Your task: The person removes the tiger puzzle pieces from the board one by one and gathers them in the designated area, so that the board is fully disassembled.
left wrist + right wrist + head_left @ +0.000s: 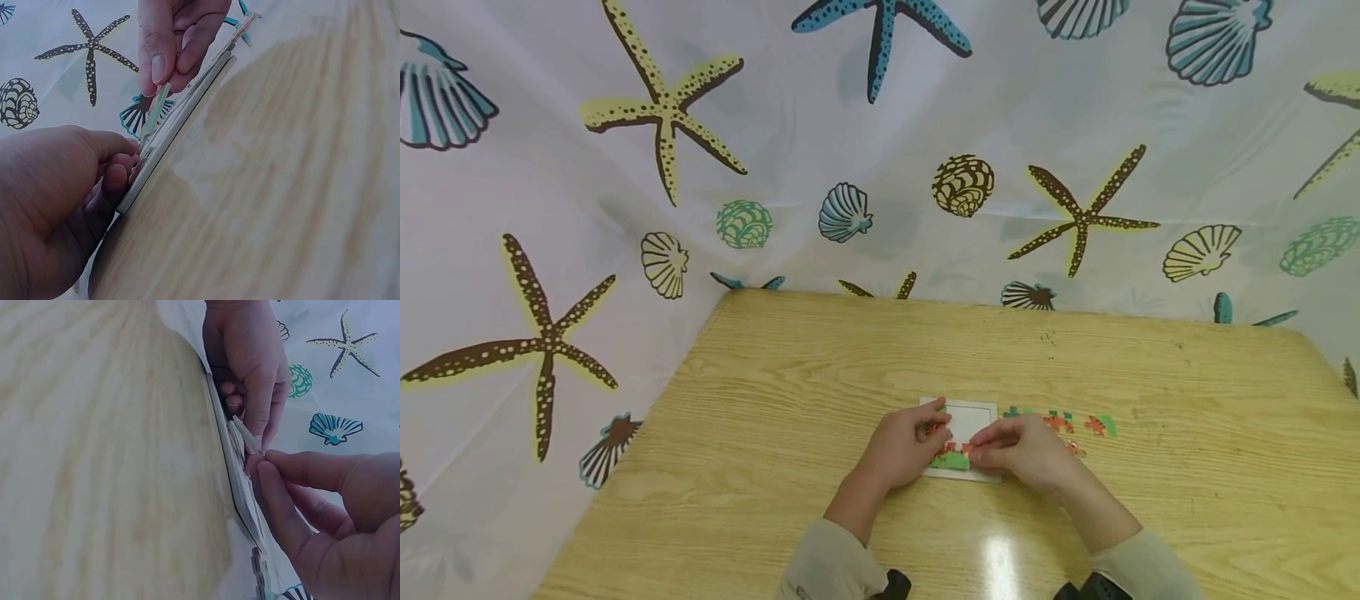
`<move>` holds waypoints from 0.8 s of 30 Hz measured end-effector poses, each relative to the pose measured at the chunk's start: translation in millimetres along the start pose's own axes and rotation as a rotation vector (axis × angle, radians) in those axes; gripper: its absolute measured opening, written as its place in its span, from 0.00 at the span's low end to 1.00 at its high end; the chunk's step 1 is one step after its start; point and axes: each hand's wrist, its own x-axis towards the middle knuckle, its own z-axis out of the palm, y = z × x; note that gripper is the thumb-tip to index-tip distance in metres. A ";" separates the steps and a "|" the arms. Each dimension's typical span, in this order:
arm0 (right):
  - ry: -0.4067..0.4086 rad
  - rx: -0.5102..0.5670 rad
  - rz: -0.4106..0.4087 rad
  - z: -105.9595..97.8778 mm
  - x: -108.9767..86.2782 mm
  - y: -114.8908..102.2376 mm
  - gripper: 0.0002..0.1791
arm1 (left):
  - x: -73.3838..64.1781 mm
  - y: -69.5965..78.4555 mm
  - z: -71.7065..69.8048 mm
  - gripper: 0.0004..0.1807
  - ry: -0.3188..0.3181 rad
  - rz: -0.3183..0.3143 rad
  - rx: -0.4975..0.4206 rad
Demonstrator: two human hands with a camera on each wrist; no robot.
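Observation:
A shallow white puzzle tray (922, 401) lies on the table, with joined orange-and-green jigsaw pieces (951, 461) along its near side. My left hand (904, 446) holds the tray at its left side with bent fingers. Between thumb and fingers, my right hand (1033, 452) pinches a jigsaw piece (156, 112) over the tray. In the left wrist view that piece tilts up from the tray surface, its lower end close to the left fingertips. The right wrist view shows the same piece (249, 434) edge-on; its picture is hidden there.
To the tray's right lie several loose jigsaw pieces (1101, 425), some partly behind the right hand. The wood-grain table (760, 417) extends around the tray. A white curtain (910, 233) printed with shells and starfish hangs along its back and left edges.

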 end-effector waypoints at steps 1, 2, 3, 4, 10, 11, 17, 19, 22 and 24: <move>0.003 0.007 0.007 -0.8 -0.3 -0.5 0.14 | 0.1 0.1 0.0 0.15 0.002 -0.002 0.003; 0.006 0.014 0.014 -1.7 -0.6 -1.1 0.14 | 0.2 0.2 0.1 0.15 0.004 -0.001 0.005; 0.007 0.023 0.019 -2.6 -0.9 -1.7 0.14 | 0.2 0.2 0.1 0.15 0.005 0.000 0.008; 0.006 0.035 0.025 -3.5 -1.2 -2.3 0.14 | 0.3 0.3 0.0 0.15 0.006 0.001 0.010; 0.004 0.071 0.037 -6.3 -2.3 -4.7 0.14 | -1.0 1.8 -0.7 0.15 0.010 0.016 0.010; 0.004 0.076 0.037 -6.5 -2.5 -4.9 0.14 | -1.3 2.3 -1.0 0.16 0.010 0.017 0.008; 0.018 0.060 0.026 -9.6 -3.6 -5.6 0.13 | -1.2 2.7 -0.9 0.16 0.005 0.000 0.004; 0.028 0.048 0.021 -11.0 -4.0 -5.8 0.13 | -0.9 2.6 -0.5 0.16 0.006 -0.004 0.005; 0.040 0.035 0.015 -13.6 -4.7 -6.6 0.13 | -0.1 2.3 0.3 0.16 0.009 -0.010 0.005; 0.044 0.040 0.012 -15.9 -5.1 -7.1 0.13 | 0.5 1.8 1.1 0.15 0.013 -0.006 0.003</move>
